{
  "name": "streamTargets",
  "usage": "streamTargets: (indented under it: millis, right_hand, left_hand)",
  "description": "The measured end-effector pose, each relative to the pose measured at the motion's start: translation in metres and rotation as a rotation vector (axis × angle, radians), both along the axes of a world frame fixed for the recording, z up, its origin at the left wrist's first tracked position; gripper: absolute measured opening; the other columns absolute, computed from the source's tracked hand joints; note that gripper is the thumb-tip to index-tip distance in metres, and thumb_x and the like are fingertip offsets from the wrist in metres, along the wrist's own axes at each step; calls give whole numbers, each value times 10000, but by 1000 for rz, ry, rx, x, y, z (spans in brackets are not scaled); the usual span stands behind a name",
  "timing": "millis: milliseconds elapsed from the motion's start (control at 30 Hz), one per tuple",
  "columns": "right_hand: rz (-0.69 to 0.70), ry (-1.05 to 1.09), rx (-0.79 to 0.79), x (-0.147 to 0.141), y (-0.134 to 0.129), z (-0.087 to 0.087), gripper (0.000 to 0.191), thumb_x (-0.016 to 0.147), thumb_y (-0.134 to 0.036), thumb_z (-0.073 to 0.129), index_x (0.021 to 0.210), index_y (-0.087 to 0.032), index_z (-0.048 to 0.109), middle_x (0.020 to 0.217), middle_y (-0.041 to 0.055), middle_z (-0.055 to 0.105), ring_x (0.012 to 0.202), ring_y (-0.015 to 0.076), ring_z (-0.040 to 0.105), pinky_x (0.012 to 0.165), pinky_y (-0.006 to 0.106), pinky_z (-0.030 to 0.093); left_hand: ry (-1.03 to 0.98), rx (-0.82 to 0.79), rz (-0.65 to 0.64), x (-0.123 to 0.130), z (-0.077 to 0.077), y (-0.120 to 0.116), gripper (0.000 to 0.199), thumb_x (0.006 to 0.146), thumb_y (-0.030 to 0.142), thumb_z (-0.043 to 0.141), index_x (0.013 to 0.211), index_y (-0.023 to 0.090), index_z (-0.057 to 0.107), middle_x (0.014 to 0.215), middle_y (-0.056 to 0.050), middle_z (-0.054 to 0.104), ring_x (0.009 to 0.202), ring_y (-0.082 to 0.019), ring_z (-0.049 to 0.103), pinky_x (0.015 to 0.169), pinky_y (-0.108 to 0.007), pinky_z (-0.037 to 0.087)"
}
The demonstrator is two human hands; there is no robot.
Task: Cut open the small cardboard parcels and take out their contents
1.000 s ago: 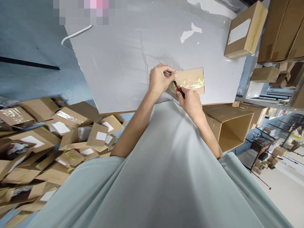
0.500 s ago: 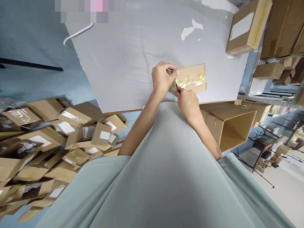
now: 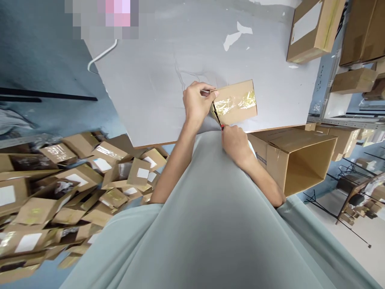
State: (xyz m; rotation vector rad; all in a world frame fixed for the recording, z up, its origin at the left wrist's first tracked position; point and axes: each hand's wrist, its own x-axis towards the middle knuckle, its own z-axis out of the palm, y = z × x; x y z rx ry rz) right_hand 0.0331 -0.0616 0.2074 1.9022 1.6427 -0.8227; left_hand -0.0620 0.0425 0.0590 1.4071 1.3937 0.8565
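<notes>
Right hand (image 3: 236, 142) has drawn nearer the body since half a second ago, alongside the left end of the small box (image 3: 237, 94); left hand (image 3: 197, 100) has kept its hold, and the gap between the two has widened. View has shifted slightly as well.

Nearest: pale grey-green garment (image 3: 216, 208), its front reaching up to the near edge of the table (image 3: 144, 88). Right fist is wrapped around a cutter (image 3: 222, 127); only a red bit shows, the rest hidden by the hand. Dark line runs from there towards the left thumb; blade or parted seam, cannot tell. Left thumb and fingers pinch the far left corner of the small box, seemingly to stop it sliding under a pull towards the body. Small box lies on the table by its near edge, right of the left hand, shiny tape (image 3: 224, 105) across its top. Working this close in probably keeps the stroke short and controlled, though garment and fist crowd the near left corner and partly hide it.

Right, below table level: large open carton (image 3: 272, 164). Left, on the floor: heap of boxes (image 3: 68, 215), several open, many with white labels.

Farther: white cable (image 3: 104, 55) at the table's left edge; torn white patches (image 3: 231, 40) on the tabletop; labelled box (image 3: 314, 44) at far right; shelving (image 3: 345, 119) beyond, more boxes on it.
</notes>
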Motion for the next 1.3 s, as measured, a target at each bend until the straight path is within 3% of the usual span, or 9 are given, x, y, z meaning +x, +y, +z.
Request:
streamTargets:
  millis: [200,300,400,467,567,633,800,1000,1300]
  right_hand:
    - [-38,50,1,29,-12,15,394,1201,-256,429,1416,-125,732,1195,223,842,1111,348,804,906,376,566]
    - [-126,88,98,63,-21,21,389,1211,-342,438,1411,-189,734,1104,159,863,999,332,803,845,350,518]
    - [-232,78,255,107,-25,17,377,1201,-333,445,1380,-206,752,1081,135,867,941,318,794,800,332,468]
    - [-285,72,326,134,-25,11,363,1189,-316,459,1350,-205,765,1079,134,869,909,312,789,782,330,446]
    - [-311,101,380,161,-21,3,353,1181,-319,459,1301,-211,774,1053,129,869,868,302,779,777,331,433]
    - [-298,141,396,170,-16,0,353,1182,-323,451,1290,-221,771,1053,123,867,862,293,774,789,332,439]
    - [-248,210,383,176,4,-11,364,1187,-322,435,1305,-211,761,1064,122,863,875,292,777,819,348,473]
    - [-232,210,369,172,30,-26,375,1188,-287,421,1357,-183,739,1119,135,863,958,301,794,891,381,536]
    - [-279,64,319,144,42,-27,375,1193,-270,405,1407,-117,673,1136,205,835,1085,335,796,954,419,577]
  left_hand:
    - [33,34,-18,-7,-5,-4,168,980,359,821,1122,271,816,1171,-46,815,1051,-221,808,965,-340,665]
    - [81,82,-15,-2,3,-5,278,1012,458,794,1227,281,801,1283,-82,794,1238,-293,770,1129,-437,633]
    - [157,199,-55,23,19,-13,356,1060,509,729,1351,309,767,1512,-104,715,1528,-365,605,1336,-557,474]
    - [215,277,-172,47,28,-23,383,1090,538,669,1401,327,743,1627,-88,651,1655,-384,471,1409,-618,349]
    - [295,349,-362,81,30,-37,433,1114,577,607,1452,331,715,1689,-73,618,1718,-396,383,1440,-680,224]
    - [339,363,-408,94,25,-44,459,1132,574,562,1492,321,695,1712,-77,606,1727,-388,377,1447,-687,190]
    - [402,367,-399,100,14,-45,450,1158,496,502,1524,305,681,1746,-74,578,1740,-360,362,1464,-666,161]
    - [399,378,-397,100,14,-39,451,1154,496,512,1540,325,671,1744,-62,582,1741,-365,360,1459,-688,159]
    - [346,337,-386,99,14,-40,470,1162,520,480,1547,317,658,1753,-77,571,1749,-363,343,1467,-681,125]
